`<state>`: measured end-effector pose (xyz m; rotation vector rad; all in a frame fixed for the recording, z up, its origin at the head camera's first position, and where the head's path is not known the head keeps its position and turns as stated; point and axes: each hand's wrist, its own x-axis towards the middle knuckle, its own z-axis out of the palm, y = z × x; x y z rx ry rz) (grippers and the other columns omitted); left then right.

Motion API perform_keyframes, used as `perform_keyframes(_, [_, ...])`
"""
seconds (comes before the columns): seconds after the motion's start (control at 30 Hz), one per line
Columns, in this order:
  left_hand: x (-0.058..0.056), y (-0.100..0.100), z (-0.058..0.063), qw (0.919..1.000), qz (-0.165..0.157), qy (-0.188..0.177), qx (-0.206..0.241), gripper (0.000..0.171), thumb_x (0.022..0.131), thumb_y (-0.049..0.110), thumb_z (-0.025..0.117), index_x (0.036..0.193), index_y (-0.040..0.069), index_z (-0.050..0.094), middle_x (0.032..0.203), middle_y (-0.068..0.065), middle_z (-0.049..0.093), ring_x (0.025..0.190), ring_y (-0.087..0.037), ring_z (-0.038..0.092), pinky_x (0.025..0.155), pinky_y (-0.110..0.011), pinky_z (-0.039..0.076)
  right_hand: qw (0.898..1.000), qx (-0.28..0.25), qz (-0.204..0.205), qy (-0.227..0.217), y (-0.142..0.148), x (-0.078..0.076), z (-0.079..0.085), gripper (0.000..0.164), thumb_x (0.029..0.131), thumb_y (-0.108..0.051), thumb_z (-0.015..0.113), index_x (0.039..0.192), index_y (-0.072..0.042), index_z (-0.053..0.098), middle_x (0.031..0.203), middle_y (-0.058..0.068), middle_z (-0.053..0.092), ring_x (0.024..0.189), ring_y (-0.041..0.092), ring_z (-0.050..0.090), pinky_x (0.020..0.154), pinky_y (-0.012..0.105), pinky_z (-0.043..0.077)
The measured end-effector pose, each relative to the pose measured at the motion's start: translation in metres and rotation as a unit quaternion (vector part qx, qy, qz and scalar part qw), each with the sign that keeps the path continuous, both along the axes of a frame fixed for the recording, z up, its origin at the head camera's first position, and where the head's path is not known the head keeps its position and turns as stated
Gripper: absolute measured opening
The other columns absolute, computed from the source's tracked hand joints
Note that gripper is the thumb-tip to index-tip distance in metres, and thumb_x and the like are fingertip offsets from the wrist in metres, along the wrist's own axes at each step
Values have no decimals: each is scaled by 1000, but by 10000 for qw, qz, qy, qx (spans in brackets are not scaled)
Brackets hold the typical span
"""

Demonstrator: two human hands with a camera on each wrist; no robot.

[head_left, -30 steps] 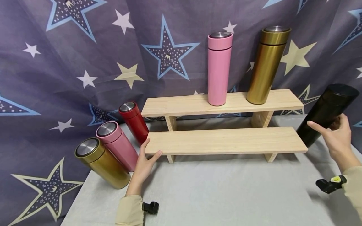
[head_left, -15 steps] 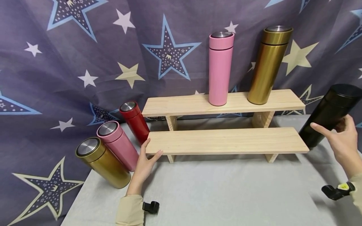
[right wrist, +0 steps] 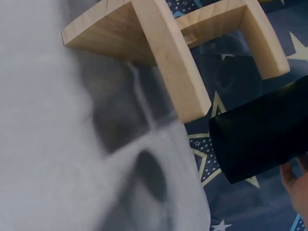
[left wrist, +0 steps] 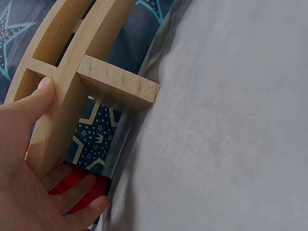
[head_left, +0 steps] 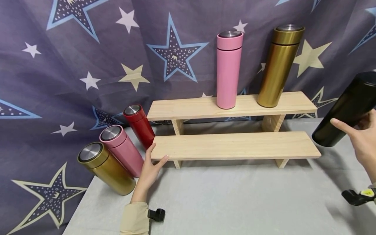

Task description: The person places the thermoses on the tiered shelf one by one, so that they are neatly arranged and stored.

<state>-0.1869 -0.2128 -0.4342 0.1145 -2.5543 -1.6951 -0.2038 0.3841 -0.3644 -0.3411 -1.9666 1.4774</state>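
Note:
My right hand [head_left: 364, 138] grips a black thermos bottle [head_left: 342, 112] around its side. The bottle is raised and leans to the right, past the right end of the lower shelf. In the right wrist view the bottle's base [right wrist: 226, 149] points toward the wooden stand, with fingers [right wrist: 288, 178] at the edge. My left hand [head_left: 150, 169] holds the left end of the two-tier wooden stand's lower shelf [head_left: 235, 146]. Its thumb [left wrist: 41, 98] lies on the board and the other fingers reach past the board's end. On the upper shelf [head_left: 182, 109] stand a tall pink bottle [head_left: 229, 75] and a tall gold bottle [head_left: 279, 71].
Left of the stand, a red bottle [head_left: 140, 127], a shorter pink bottle [head_left: 123, 151] and a shorter gold bottle [head_left: 108, 171] stand in a row, close to my left hand. Grey cloth covers the table [head_left: 235, 199]. A star-patterned curtain [head_left: 102, 39] hangs behind.
My right hand has moved to the right and carried the black bottle up and away from the lower shelf's end. My left hand and the stand look unmoved.

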Motion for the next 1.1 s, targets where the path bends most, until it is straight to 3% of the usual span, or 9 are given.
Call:
perform_keyframes(0.2, [0,1,1,10000,9,-13,20,84,92,36,72,157,18,21,161,-15,18,147,-32,16,115,-58,19,9997,49,191,126,-6,3,10,73,84,13,68,144,-23,47,114,-17,52,105,-1,47,90,6,36])
perform_keyframes(0.47, [2,1,4,10000,-27,-1,31,85,92,34,71,158,18,19,161,-16,17,147,-33,16,114,-59,22,9972,-122,588,454,-11,9,15,69,82,15,67,137,-22,51,111,-13,54,102,0,49,86,7,37])
perform_keyframes(0.73, [0,3,9,9997,-34,-174,158,83,94,24,70,157,12,19,161,-20,15,147,-36,14,114,-60,19,9952,35,866,461,-17,15,17,67,83,14,69,137,-21,52,108,-11,55,99,0,52,80,6,39])
perform_keyframes(1.03, [1,0,3,9999,-17,-78,-67,84,93,37,70,158,19,19,161,-17,16,147,-34,16,113,-60,22,9859,-534,1307,896,-33,23,22,67,79,20,69,134,-16,55,108,-5,58,97,5,54,78,7,43])
perform_keyframes(1.1, [0,0,2,9999,-9,-79,-76,85,92,38,71,157,20,20,161,-16,17,147,-33,16,113,-60,22,9886,-363,1217,813,-37,25,23,68,79,19,70,135,-16,54,109,-6,58,98,4,53,79,7,42])
